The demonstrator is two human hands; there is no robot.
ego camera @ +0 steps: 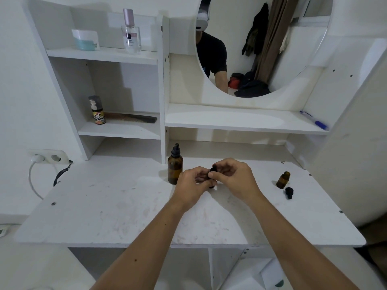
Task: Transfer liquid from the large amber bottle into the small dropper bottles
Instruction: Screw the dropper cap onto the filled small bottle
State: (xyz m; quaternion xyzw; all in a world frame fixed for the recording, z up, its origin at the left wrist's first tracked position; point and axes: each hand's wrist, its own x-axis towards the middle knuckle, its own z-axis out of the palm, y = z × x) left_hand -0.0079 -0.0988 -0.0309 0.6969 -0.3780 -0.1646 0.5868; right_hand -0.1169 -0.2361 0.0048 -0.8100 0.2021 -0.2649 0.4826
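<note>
The large amber bottle (pixel 175 168) stands upright on the white desk (pixel 117 206) with its black dropper cap on, just left of my hands. My left hand (pixel 192 185) wraps a small dropper bottle (pixel 212 186), almost wholly hidden by my fingers. My right hand (pixel 234 176) pinches that bottle's black dropper cap (pixel 213 168) from above. A second small amber bottle (pixel 283 180) stands uncapped at the right, and its black cap (pixel 289 192) lies on the desk beside it.
White shelves at the back left hold a perfume bottle (pixel 131 31), a jar (pixel 85 39), a small spray bottle (pixel 97 110) and a comb (pixel 134 118). A pen (pixel 313 120) lies on the ledge under the round mirror (pixel 261 45). A wall socket (pixel 49 156) with cables is at the left.
</note>
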